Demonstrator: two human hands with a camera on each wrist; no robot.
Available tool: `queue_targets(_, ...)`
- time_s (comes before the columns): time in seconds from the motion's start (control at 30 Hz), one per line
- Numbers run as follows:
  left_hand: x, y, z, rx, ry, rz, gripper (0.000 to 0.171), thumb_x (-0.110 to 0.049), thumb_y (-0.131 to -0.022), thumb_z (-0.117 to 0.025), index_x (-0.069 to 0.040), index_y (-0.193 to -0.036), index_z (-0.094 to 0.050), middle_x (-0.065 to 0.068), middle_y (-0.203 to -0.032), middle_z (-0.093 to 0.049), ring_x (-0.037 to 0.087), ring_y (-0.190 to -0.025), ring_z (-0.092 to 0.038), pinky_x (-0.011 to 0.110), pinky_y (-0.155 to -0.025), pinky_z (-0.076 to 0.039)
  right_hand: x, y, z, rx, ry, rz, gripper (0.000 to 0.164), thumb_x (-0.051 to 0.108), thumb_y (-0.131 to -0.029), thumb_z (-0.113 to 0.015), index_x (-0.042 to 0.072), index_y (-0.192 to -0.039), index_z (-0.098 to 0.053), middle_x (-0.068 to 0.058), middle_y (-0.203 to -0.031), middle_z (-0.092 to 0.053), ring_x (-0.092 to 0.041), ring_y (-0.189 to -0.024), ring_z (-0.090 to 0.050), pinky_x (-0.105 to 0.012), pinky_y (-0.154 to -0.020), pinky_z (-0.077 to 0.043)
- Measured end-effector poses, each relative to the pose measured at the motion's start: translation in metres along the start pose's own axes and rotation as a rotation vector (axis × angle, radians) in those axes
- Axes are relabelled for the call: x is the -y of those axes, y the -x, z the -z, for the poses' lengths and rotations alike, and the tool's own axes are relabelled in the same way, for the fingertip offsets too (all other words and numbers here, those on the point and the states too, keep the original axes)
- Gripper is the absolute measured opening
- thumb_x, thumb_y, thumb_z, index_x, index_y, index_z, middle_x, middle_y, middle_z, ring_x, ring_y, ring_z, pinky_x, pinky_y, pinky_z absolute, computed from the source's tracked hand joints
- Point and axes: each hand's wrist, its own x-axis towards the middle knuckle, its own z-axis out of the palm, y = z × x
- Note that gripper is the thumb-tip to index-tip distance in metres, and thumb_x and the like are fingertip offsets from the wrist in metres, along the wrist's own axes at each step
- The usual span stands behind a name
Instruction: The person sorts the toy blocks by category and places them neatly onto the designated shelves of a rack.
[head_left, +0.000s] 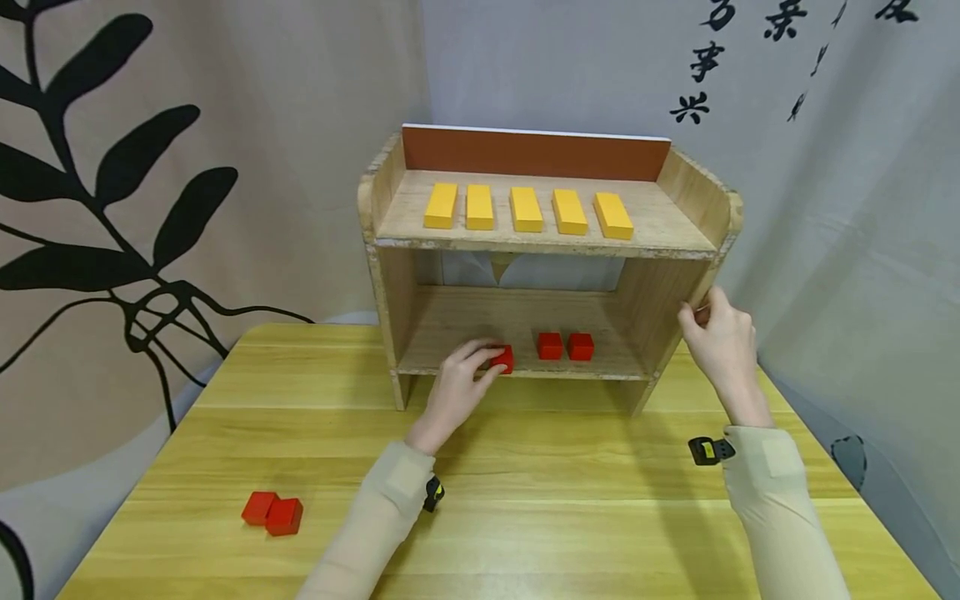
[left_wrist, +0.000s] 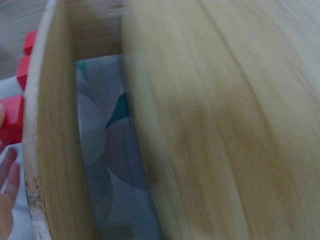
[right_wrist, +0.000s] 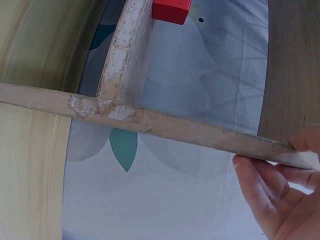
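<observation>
My left hand (head_left: 457, 383) pinches a red block (head_left: 502, 359) between thumb and fingers at the front of the lower shelf (head_left: 450, 321) of a small wooden rack. In the left wrist view that block (left_wrist: 12, 120) shows at the left edge, with part of the hand (left_wrist: 7, 200) below it. Two more red blocks (head_left: 550, 346) sit to its right on the same shelf. At the rack's right side panel (head_left: 670, 308), my right hand (head_left: 720, 346) grips the front edge. The right wrist view shows thumb and fingers on either side of that panel (right_wrist: 200, 131).
Several yellow blocks (head_left: 527, 210) stand in a row on the upper shelf (head_left: 660, 221). Two red blocks (head_left: 283, 517) lie touching on the table (head_left: 525, 517), front left. Behind the rack hangs a printed curtain (head_left: 540, 67).
</observation>
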Motion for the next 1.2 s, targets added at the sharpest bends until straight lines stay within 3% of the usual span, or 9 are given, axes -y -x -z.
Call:
queue_targets(0.17, 0.0, 0.004, -0.001, -0.077, -0.202, -0.19, 0.02, -0.01, -0.082, -0.073, -0.009, -0.102, -0.073, 0.006, -0.108, -0.071, 0.022, -0.102, -0.065, 0.035, -0.089, -0.054, 0.001, -0.001, 0.0, -0.008, 0.001, 0.002, 0.027, 0.026, -0.095, -0.049, 0.0, -0.09, -0.053, -0.024, -0.081, -0.067, -0.037, -0.065, -0.062, -0.039, -0.053, -0.043)
queue_targets(0.37, -0.001, 0.004, -0.003, -0.045, -0.306, -0.251, 0.026, -0.009, -0.083, -0.072, -0.01, -0.109, -0.071, 0.005, -0.113, -0.07, 0.021, -0.106, -0.065, 0.034, -0.09, -0.053, 0.001, -0.001, 0.001, -0.01, 0.002, 0.003, 0.027, 0.026, -0.095, -0.049, 0.0, -0.09, -0.053, -0.023, -0.081, -0.067, -0.037, -0.065, -0.062, -0.038, -0.053, -0.042)
queue_targets(0.57, -0.004, 0.001, -0.007, 0.075, -0.401, -0.235, 0.034, -0.018, -0.09, -0.064, -0.011, -0.124, -0.064, 0.004, -0.128, -0.064, 0.02, -0.118, -0.06, 0.036, -0.096, -0.05, 0.001, -0.001, 0.001, -0.011, 0.003, 0.005, 0.026, 0.025, -0.095, -0.05, 0.0, -0.089, -0.053, -0.023, -0.079, -0.066, -0.036, -0.063, -0.061, -0.034, -0.051, -0.04)
queue_targets(0.73, -0.006, -0.001, -0.01, 0.143, -0.426, -0.199, 0.038, -0.022, -0.094, -0.06, -0.011, -0.13, -0.059, 0.005, -0.135, -0.058, 0.02, -0.125, -0.055, 0.04, -0.099, -0.049, 0.001, -0.001, 0.001, -0.005, 0.003, -0.001, 0.026, 0.026, -0.095, -0.049, 0.001, -0.089, -0.053, -0.022, -0.079, -0.066, -0.035, -0.062, -0.061, -0.035, -0.051, -0.041)
queue_targets(1.0, -0.009, -0.005, -0.012, 0.213, -0.432, -0.165, 0.041, -0.023, -0.096, -0.056, -0.01, -0.135, -0.054, 0.006, -0.14, -0.054, 0.021, -0.13, -0.051, 0.044, -0.102, -0.046, 0.001, 0.0, 0.0, -0.002, 0.006, -0.001, 0.026, 0.026, -0.095, -0.049, 0.001, -0.089, -0.053, -0.022, -0.079, -0.067, -0.035, -0.062, -0.061, -0.034, -0.051, -0.04)
queue_targets(1.2, -0.01, -0.005, -0.011, 0.223, -0.408, -0.158, 0.04, -0.023, -0.096, -0.055, -0.009, -0.134, -0.055, 0.007, -0.139, -0.054, 0.023, -0.13, -0.05, 0.044, -0.103, -0.046, 0.0, 0.0, 0.0, -0.002, 0.003, -0.005, 0.026, 0.026, -0.095, -0.049, 0.001, -0.09, -0.053, -0.022, -0.079, -0.067, -0.034, -0.062, -0.061, -0.031, -0.05, -0.038)
